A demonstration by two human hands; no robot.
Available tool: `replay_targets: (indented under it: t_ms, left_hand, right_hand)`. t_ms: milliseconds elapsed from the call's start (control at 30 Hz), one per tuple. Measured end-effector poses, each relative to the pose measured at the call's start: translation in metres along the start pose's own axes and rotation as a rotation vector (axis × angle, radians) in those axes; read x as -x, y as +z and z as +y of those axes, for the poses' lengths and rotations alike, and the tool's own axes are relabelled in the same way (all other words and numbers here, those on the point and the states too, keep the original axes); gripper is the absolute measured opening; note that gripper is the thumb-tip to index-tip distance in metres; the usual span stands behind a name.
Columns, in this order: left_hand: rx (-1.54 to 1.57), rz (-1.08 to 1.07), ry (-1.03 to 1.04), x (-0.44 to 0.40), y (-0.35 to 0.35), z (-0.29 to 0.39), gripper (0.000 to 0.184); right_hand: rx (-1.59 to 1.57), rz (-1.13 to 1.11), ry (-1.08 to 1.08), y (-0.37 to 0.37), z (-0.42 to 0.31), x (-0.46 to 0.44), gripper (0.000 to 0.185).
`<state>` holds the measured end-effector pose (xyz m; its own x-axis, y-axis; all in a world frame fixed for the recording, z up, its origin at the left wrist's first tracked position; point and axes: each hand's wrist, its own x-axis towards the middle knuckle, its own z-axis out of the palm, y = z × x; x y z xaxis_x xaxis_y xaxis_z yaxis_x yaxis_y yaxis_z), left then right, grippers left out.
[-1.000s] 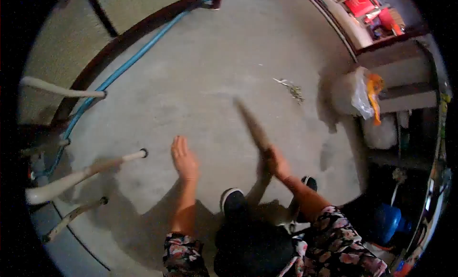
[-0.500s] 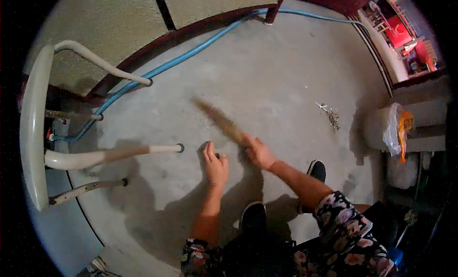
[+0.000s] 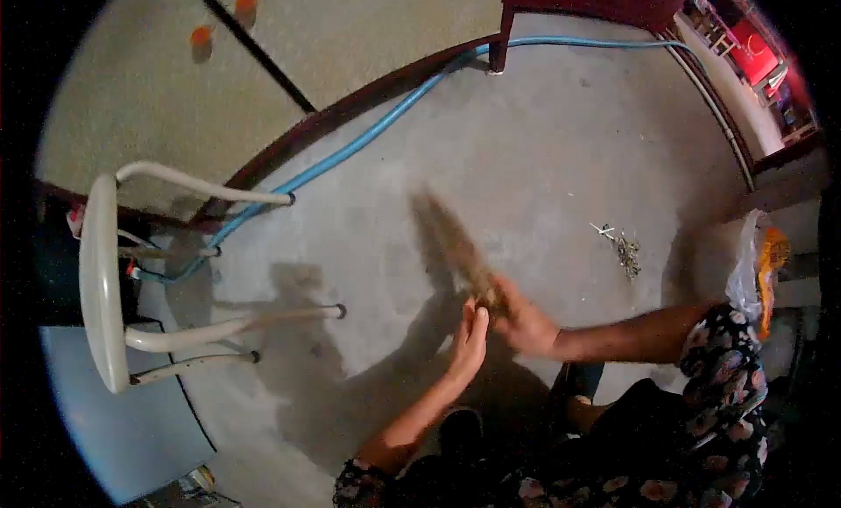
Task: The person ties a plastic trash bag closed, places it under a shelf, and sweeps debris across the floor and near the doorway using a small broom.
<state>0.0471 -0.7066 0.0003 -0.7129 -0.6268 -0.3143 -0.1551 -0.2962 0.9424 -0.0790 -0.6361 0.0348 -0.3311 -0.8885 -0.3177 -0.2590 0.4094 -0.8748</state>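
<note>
My right hand is closed around the near end of a short brown hand broom. Motion blurs the broom, which points up and left above the concrete floor. Close beside it, my left hand has its fingers curled, with the fingertips at the broom's gripped end. Whether they touch the broom or pinch something small there is unclear. To the right, a small pile of debris lies on the floor with a few white sticks at its upper edge.
A cream stool lies on its side at left, legs pointing right. A blue hose runs along the wall base. At right hangs a clear and orange plastic bag. A grey panel is at lower left.
Both hands have come together; the left moved right and up to the broom's held end. The right hand and broom shifted right and lower. The view has also shifted.
</note>
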Motion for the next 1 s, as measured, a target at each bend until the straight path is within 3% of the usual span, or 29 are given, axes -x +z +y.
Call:
replay_targets:
  t_ms: [33, 67, 100, 167, 233, 300, 367, 433, 500, 533, 600, 633, 667, 733, 767, 800, 933, 967, 1000]
  left_hand:
    - [-0.028, 0.009, 0.006, 0.0, 0.003, 0.001, 0.048]
    - [0.188, 0.104, -0.115, 0.001, 0.007, 0.003, 0.045]
    - [0.405, 0.201, -0.235, 0.002, 0.012, 0.006, 0.042]
    - [0.341, 0.395, -0.333, 0.003, 0.008, 0.013, 0.028]
    - [0.436, 0.362, -0.441, 0.003, -0.016, 0.001, 0.022]
    - [0.353, 0.538, -0.343, 0.003, -0.005, 0.022, 0.018]
    - [0.196, 0.493, -0.415, 0.0, 0.008, 0.05, 0.019]
    - [0.081, 0.506, -0.375, -0.012, 0.018, 0.051, 0.022]
    - [-0.008, 0.535, -0.407, -0.028, 0.034, 0.066, 0.02]
    - [-0.055, 0.555, -0.441, -0.042, 0.043, 0.075, 0.019]
    - [0.086, 0.557, -0.519, -0.081, 0.028, 0.081, 0.016]
    - [0.041, 0.497, -0.462, -0.1, 0.043, 0.091, 0.014]
    - [0.001, 0.437, -0.404, -0.12, 0.064, 0.105, 0.012]
    - [-0.116, 0.393, -0.389, -0.158, 0.09, 0.115, 0.01]
    - [-0.112, 0.473, -0.277, -0.177, 0.102, 0.112, 0.011]
    - [-0.115, 0.512, -0.314, -0.189, 0.106, 0.116, 0.013]
    - [-0.133, 0.634, -0.37, -0.216, 0.058, 0.09, 0.021]
    - [-0.189, 0.531, -0.431, -0.218, 0.003, 0.065, 0.021]
    - [-0.075, 0.584, -0.401, -0.203, -0.004, 0.053, 0.021]
  right_hand:
    - [-0.015, -0.088, -0.03, 0.004, -0.01, 0.006, 0.071]
    - [-0.053, 0.017, -0.345, 0.019, 0.002, 0.004, 0.074]
    - [-0.164, -0.088, -0.167, 0.029, 0.015, 0.007, 0.075]
    - [-0.044, -0.278, -0.123, 0.01, 0.006, -0.001, 0.07]
    - [0.156, -0.378, -0.284, -0.013, 0.01, -0.014, 0.066]
    - [0.126, -0.361, -0.285, -0.028, 0.012, -0.015, 0.057]
    - [0.051, -0.413, -0.292, -0.035, 0.016, -0.009, 0.049]
    - [-0.083, -0.386, -0.421, -0.056, 0.004, -0.003, 0.043]
    - [-0.015, -0.352, -0.483, -0.053, 0.007, 0.002, 0.04]
    - [-0.106, -0.154, -0.518, -0.059, 0.01, 0.01, 0.033]
    - [-0.145, -0.148, -0.446, -0.082, 0.01, 0.011, 0.031]
    - [-0.155, -0.17, -0.378, -0.093, 0.012, 0.011, 0.029]
    - [-0.173, -0.026, -0.427, -0.102, 0.021, 0.015, 0.029]
    - [-0.197, 0.058, -0.51, -0.112, 0.046, 0.014, 0.029]
    - [-0.196, 0.146, -0.577, -0.127, 0.051, 0.014, 0.03]
    - [-0.26, 0.138, -0.469, -0.141, 0.058, 0.024, 0.031]
    - [-0.369, 0.204, -0.415, -0.149, 0.099, 0.033, 0.037]
    - [-0.388, 0.208, -0.404, -0.152, 0.102, 0.034, 0.037]
    - [-0.391, 0.233, -0.339, -0.156, 0.104, 0.034, 0.037]
